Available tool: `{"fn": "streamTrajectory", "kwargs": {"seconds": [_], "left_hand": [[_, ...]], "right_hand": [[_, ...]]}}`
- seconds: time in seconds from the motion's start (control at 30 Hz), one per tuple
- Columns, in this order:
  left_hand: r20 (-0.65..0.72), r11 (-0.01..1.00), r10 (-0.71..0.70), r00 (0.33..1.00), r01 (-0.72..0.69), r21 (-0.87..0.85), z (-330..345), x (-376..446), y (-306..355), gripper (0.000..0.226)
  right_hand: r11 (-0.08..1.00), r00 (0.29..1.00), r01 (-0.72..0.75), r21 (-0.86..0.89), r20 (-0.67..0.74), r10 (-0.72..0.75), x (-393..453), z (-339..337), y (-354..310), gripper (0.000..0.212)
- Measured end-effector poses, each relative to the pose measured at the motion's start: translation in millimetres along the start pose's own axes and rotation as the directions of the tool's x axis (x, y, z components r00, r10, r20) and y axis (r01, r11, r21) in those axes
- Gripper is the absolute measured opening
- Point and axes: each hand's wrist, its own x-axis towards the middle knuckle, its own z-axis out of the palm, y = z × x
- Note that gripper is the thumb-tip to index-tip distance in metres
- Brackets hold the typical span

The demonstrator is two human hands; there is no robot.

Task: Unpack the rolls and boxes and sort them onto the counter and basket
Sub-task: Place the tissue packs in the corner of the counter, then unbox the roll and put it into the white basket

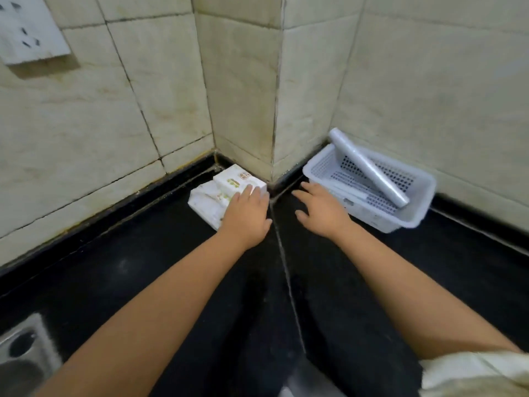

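Tiled kitchen corner, black stone counter (143, 282). Left hand (246, 216): fingers straight, resting flat on white cardboard boxes with green print (226, 190), stacked against wall; nothing clasped. Right hand (320, 209): fingers spread, empty, just beside white perforated plastic basket (412, 219). Basket holds clear film roll (369, 167), tilted, upper end over rim.

Risks, judged: nudging basket could tip roll out; pushing upper box could slide it off lower.

Box print too blurred to read; no brand legible.
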Motion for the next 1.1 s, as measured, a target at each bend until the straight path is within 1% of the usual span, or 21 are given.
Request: {"fn": "streamTrajectory", "kwargs": {"seconds": [0.13,0.27,0.33,0.4,0.53,0.67,0.77,0.87,0.97,1.03,1.1], "left_hand": [[-0.029,0.98,0.199,0.98,-0.198,0.016,-16,-39,65,0.065],[0.001,0.92,0.389,0.921,-0.389,0.04,-24,-64,152,0.065],[-0.025,0.868,0.495,0.869,-0.493,0.057,-28,-77,203,0.06],[-0.046,0.8,0.6,0.799,-0.597,0.066,-31,-92,258,0.055],[-0.013,0.664,0.747,0.665,-0.744,0.08,-32,-123,374,0.053],[0.017,0.571,0.819,0.573,-0.819,0.055,-24,-149,488,0.048],[0.043,0.538,0.841,0.539,-0.842,0.033,-13,-166,564,0.047],[0.071,0.527,0.848,0.526,-0.85,0.001,-1,-181,626,0.045],[0.105,0.522,0.848,0.519,-0.853,-0.002,10,-189,669,0.042],[0.128,0.525,0.844,0.52,-0.851,-0.004,19,-188,688,0.042],[0.146,0.527,0.841,0.521,-0.85,0.002,28,-180,704,0.046]], "right_hand": [[0.982,0.978,-0.188,0.014,-0.088,0.189,-101,-38,21,0.052],[0.915,0.9,-0.403,0.018,-0.171,0.4,-210,-68,61,0.051],[0.851,0.834,-0.523,0.045,-0.18,0.522,-267,-80,85,0.051],[0.776,0.755,-0.627,0.066,-0.192,0.627,-324,-87,110,0.051],[0.625,0.602,-0.773,0.109,-0.185,0.777,-435,-89,158,0.05],[0.503,0.479,-0.851,0.15,-0.17,0.861,-536,-86,209,0.047],[0.432,0.416,-0.886,0.167,-0.123,0.901,-601,-82,253,0.047],[0.365,0.359,-0.909,0.201,-0.066,0.931,-654,-75,292,0.048],[0.334,0.336,-0.916,0.221,-0.028,0.941,-685,-68,328,0.048],[0.336,0.342,-0.916,0.219,-0.014,0.94,-693,-63,351,0.048],[0.342,0.35,-0.914,0.218,0.0,0.937,-696,-56,374,0.049]]}}
